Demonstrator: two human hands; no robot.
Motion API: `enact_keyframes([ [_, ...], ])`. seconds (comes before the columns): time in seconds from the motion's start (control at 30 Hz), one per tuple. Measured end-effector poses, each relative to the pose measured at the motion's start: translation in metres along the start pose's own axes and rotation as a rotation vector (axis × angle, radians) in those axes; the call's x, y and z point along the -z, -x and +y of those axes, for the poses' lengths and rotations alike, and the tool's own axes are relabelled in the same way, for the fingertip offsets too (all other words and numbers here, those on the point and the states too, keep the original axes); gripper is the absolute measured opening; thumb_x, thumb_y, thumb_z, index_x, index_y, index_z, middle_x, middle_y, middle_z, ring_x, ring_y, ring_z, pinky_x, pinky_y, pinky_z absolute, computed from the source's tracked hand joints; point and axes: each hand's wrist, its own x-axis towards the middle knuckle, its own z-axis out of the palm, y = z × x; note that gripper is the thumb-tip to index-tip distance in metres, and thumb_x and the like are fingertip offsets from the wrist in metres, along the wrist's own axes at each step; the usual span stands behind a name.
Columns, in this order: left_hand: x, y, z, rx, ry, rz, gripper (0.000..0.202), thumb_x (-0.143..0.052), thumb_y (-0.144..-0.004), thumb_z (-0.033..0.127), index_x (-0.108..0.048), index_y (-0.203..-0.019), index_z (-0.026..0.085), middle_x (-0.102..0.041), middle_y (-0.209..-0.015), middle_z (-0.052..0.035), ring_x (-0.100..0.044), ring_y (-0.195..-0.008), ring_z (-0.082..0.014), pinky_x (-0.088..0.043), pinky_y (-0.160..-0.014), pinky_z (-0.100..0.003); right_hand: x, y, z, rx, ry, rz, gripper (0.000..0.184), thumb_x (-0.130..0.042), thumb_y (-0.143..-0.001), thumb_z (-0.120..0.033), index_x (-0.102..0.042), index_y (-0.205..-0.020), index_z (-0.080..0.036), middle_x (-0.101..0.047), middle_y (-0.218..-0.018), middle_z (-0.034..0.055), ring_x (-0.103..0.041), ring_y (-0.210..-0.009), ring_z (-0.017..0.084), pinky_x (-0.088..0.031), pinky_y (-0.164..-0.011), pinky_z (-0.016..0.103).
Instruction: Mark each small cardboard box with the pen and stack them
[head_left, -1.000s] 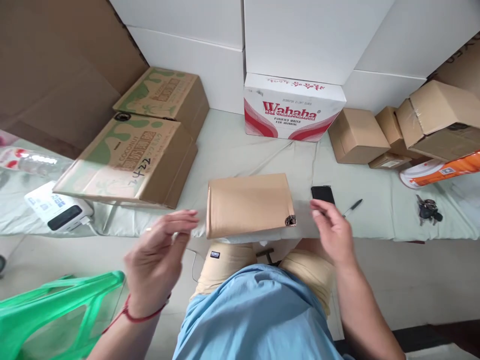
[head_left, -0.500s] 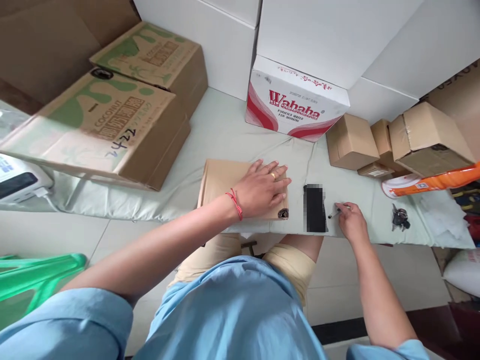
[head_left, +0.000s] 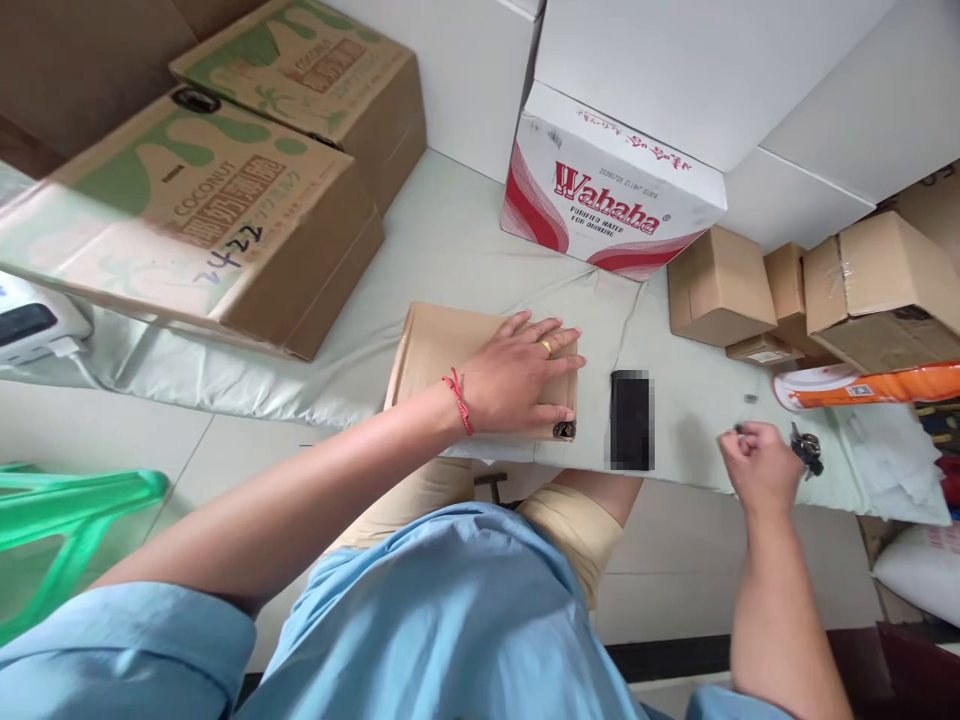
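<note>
My left hand (head_left: 521, 375), with a ring and a red string bracelet (head_left: 458, 400), lies flat with fingers spread on a closed cardboard box (head_left: 442, 350). Dark tape shows at that box's near right corner. To the right of the box lies a black phone-like slab (head_left: 631, 425), partly blurred out. My right hand (head_left: 763, 465) is closed over the table, beside a bunch of keys (head_left: 807, 450). A small dark bit shows at its fingertips; what it holds is mostly hidden. Just beyond that hand is a small grey piece (head_left: 750, 398).
Two coconut cartons (head_left: 247, 215) stand at the left beside a white device (head_left: 34, 320) with a cable. A Wahaha carton (head_left: 607, 200) is against the wall. Several small brown boxes (head_left: 720, 290) and an orange package (head_left: 870, 388) lie right. A green stool (head_left: 82, 490) stands lower left.
My right hand has moved right, from beside the black slab to the keys, and its fingers have curled in. The slim pen-like thing it held is now mostly hidden. My left hand stays on the box.
</note>
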Motion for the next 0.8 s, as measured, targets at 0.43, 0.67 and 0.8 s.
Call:
enact_keyframes([
  [0.43,0.011,0.0,0.0,0.031,-0.045,-0.077,0.07,-0.076,-0.097,0.06,-0.065,-0.157,0.025,-0.042,-0.179,-0.0142,-0.035,-0.166,-0.0403,-0.023,-0.136,-0.061,-0.028,0.136,-0.152,-0.126,-1.227,-0.306,0.019,-0.078,-0.091,-0.037,-0.072,-0.103,-0.023,-0.076,-0.077,0.0011,-0.055,-0.053,0.009,-0.039,-0.048,0.02],
  [0.67,0.012,-0.002,0.0,0.033,-0.042,-0.093,0.067,-0.075,-0.099,0.055,-0.063,-0.158,0.025,-0.039,-0.181,-0.0133,-0.034,-0.167,-0.0405,-0.023,-0.136,-0.062,-0.035,0.163,-0.175,0.315,-0.763,-0.207,0.002,-0.069,-0.1,-0.025,-0.07,-0.099,-0.023,-0.061,-0.061,-0.0067,-0.054,-0.048,0.01,-0.045,-0.048,0.02],
  [0.8,0.012,-0.001,0.001,0.03,-0.05,-0.091,0.066,-0.075,-0.099,0.054,-0.063,-0.158,0.025,-0.039,-0.181,-0.014,-0.034,-0.167,-0.0412,-0.023,-0.135,-0.062,-0.04,0.166,-0.185,0.423,-0.659,-0.115,0.003,-0.066,-0.101,-0.021,-0.068,-0.104,-0.023,-0.063,-0.062,-0.0069,-0.059,-0.049,0.01,-0.05,-0.052,0.02],
])
